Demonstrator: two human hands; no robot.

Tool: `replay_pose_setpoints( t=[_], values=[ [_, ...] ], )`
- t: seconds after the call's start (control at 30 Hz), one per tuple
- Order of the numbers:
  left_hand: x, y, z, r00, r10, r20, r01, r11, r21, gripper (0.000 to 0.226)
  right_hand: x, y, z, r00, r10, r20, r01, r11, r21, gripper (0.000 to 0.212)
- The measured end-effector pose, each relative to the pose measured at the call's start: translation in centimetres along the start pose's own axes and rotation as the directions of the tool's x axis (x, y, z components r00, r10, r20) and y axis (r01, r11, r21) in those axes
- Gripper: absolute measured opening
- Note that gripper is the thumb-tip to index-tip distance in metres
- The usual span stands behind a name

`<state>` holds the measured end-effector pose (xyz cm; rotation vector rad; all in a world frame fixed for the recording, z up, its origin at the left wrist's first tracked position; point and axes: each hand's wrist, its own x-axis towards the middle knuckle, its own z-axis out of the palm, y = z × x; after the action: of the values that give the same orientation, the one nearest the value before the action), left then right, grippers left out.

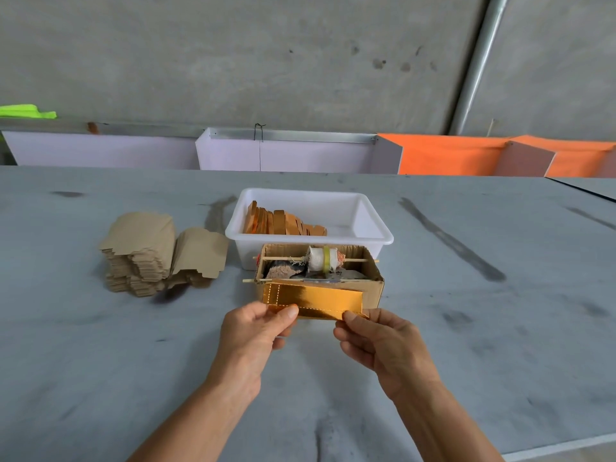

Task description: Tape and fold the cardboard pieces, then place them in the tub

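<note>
While both hands pinch it, left hand (258,328) at one end, right hand (376,338) at the other, the gold cardboard piece (315,303) hovers over the counter (100,361). Step, judged: folding. Next: crease along dashed lines, then reach forward to tub (373,235), beyond tape box (371,290).

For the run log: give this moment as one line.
left hand: pinches gold piece | right hand: pinches same | tub: folded pieces inside | unfolded stack: left of tub
</note>
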<state>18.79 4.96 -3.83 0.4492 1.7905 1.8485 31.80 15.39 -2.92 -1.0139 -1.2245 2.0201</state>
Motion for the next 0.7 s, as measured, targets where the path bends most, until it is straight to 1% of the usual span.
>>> replay_pose_setpoints(
  t=[0.13,0.27,0.43,0.53,0.63,0.7],
  values=[
    [0.0,0.0,0.2,1.0,0.015,-0.009,-0.016,0.998,-0.053,0.012,0.2,0.3,0.0,1.0,0.008,0.007,-0.009,0.995,0.101,0.009],
    [0.0,-0.3,0.2,0.999,0.048,-0.026,-0.049,0.997,-0.059,0.012,0.2,0.9,0.1,0.999,-0.022,-0.048,0.028,0.992,0.125,0.016],
    [-0.3,-0.8,0.5,0.99,0.13,-0.044,-0.134,0.988,-0.083,0.016,0.0,1.8,0.9,0.983,-0.123,-0.133,0.14,0.982,0.127,0.025],
    [-0.5,-1.0,0.7,0.976,0.205,-0.067,-0.211,0.974,-0.087,0.02,-0.1,2.4,1.5,0.969,-0.165,-0.184,0.195,0.968,0.158,0.041],
    [-0.6,-1.1,1.0,0.966,0.229,-0.121,-0.246,0.958,-0.147,0.03,-0.4,3.1,2.2,0.975,-0.118,-0.189,0.166,0.951,0.262,0.057],
    [-0.8,-1.2,1.3,0.962,0.237,-0.138,-0.259,0.949,-0.178,0.037,-0.6,3.7,2.9,0.985,-0.068,-0.161,0.117,0.941,0.318,0.054]
  ],
)
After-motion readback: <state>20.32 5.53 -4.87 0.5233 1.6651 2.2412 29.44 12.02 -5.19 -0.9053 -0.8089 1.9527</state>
